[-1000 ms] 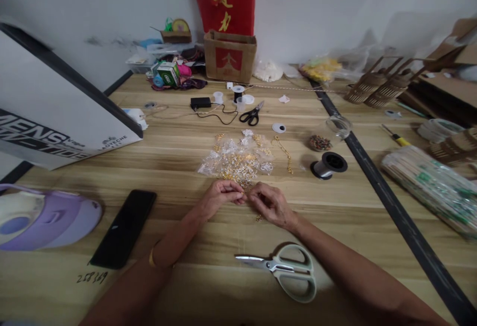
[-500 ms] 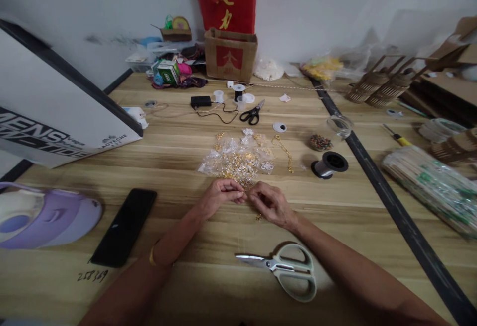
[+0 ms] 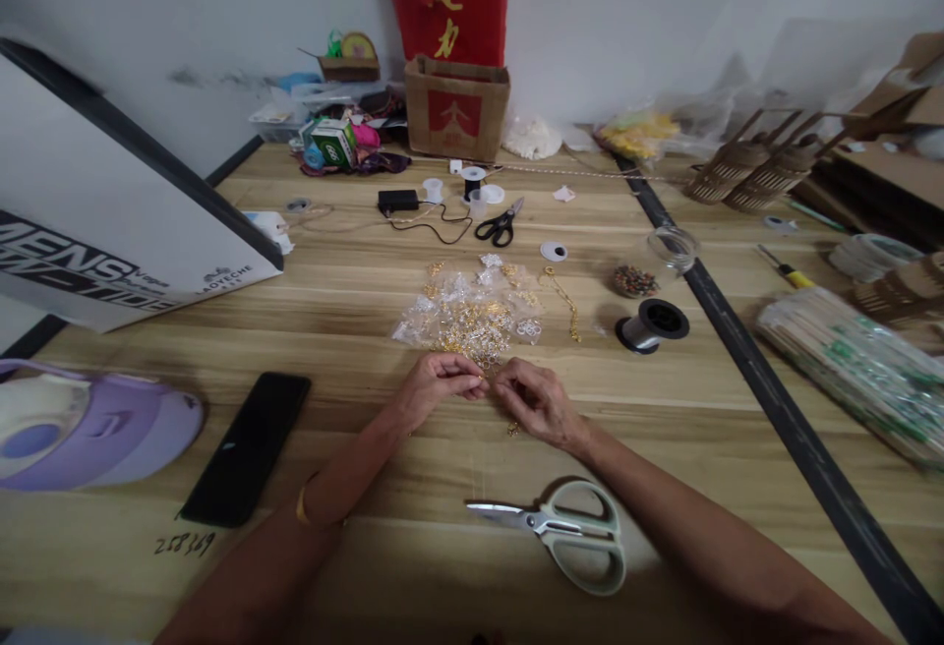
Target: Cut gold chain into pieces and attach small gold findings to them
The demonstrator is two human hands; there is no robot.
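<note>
My left hand [image 3: 443, 384] is closed in a pinch on a tiny gold-coloured piece, too small to name. Close beside it, my right hand [image 3: 538, 401] is pinched too; what its fingertips hold is hidden or too fine to make out. Right beyond the fingertips lies a pile of small gold and silver findings [image 3: 472, 332] among clear plastic bags [image 3: 432, 316]. A small gold piece [image 3: 513, 429] lies on the table below my right hand. Nearer to me rest grey-handled scissors [image 3: 567, 527], blades pointing left, between my forearms.
A gold chain [image 3: 567, 306], a spool of thin wire [image 3: 653, 326] and a clear jar of coloured beads [image 3: 635, 281] stand right of the pile. Black scissors [image 3: 500, 225] lie beyond it. At left are a black phone [image 3: 247, 448] and a purple-and-white object [image 3: 103, 434].
</note>
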